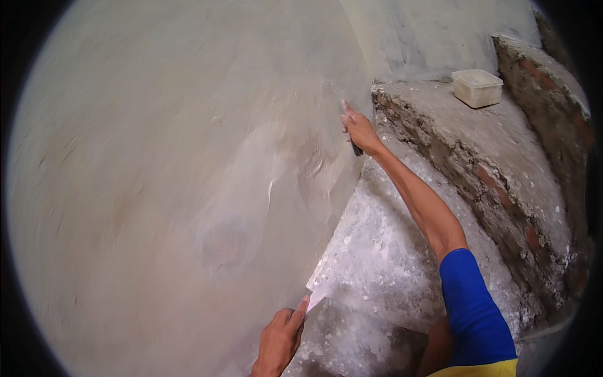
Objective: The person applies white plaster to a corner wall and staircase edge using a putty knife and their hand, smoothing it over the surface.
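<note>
My right hand (360,131) reaches far forward, closed around the dark handle (357,149) of a putty knife. The blade of that knife lies against the plastered wall (188,125) close to its inner corner and is hard to tell from the plaster. Low in the view my left hand (281,339) is closed on a second putty knife (318,296). Its pale blade points up and right, near the seam where the wall meets the step; its handle is hidden in my fingers. The wall is grey and damp-looking, with smears and ridges.
Rough concrete and brick steps (433,110) climb on the right, with broken edges. A square, pale plastic tub (477,88) stands on the upper step, by the back wall (440,38). White dust and specks cover the lower step (377,251).
</note>
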The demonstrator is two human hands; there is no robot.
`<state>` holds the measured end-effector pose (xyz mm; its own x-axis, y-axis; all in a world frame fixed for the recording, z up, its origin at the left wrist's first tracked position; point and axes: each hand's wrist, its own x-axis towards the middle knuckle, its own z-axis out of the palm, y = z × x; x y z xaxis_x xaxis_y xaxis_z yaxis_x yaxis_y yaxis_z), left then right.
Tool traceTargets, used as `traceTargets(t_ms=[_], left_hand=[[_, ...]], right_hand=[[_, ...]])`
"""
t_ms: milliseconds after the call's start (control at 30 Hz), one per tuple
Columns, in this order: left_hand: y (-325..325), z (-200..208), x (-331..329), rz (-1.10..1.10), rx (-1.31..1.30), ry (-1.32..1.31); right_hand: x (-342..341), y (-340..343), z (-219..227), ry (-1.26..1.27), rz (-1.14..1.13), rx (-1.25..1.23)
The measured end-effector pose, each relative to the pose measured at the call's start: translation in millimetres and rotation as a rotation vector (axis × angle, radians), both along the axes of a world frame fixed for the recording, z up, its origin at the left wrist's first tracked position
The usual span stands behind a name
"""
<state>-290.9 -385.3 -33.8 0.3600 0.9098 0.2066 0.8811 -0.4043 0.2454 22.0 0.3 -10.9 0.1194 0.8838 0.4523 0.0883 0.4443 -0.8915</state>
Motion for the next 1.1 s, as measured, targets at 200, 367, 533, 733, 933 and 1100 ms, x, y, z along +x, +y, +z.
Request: traceTargets(t_ms=[200,367,533,733,933,1100], left_hand=[[3.7,4.7,5.9,0.013,-0.005,-0.034],[12.0,-2.2,3.5,0.01,-0.016,-0.095],[13.7,-2.0,6.1,-0.029,-0.036,-0.036],[12.3,3.6,8.5,-0.033,-0.037,-0.042],[9.2,2.3,1.3,-0.011,-0.085,-0.019],[8.1,8.2,5.0,-0.042,-0.116,-0.08]], right_hand=[[-5.9,39.7,-2.3,-0.262,-0.27,0.113],[-4.4,17.9,-42.7,-0.608,-0.387,0.431],[44.1,-8.4,26.3,-0.06,-0.01,-0.206],[33.9,-12.3,70.3,-0.134,0.065,-0.164],[23.8,-42.3,42.7,-0.383,0.114,-0.116],[8.8,-5.3,29.4,-0.229,-0.084,0.1]])
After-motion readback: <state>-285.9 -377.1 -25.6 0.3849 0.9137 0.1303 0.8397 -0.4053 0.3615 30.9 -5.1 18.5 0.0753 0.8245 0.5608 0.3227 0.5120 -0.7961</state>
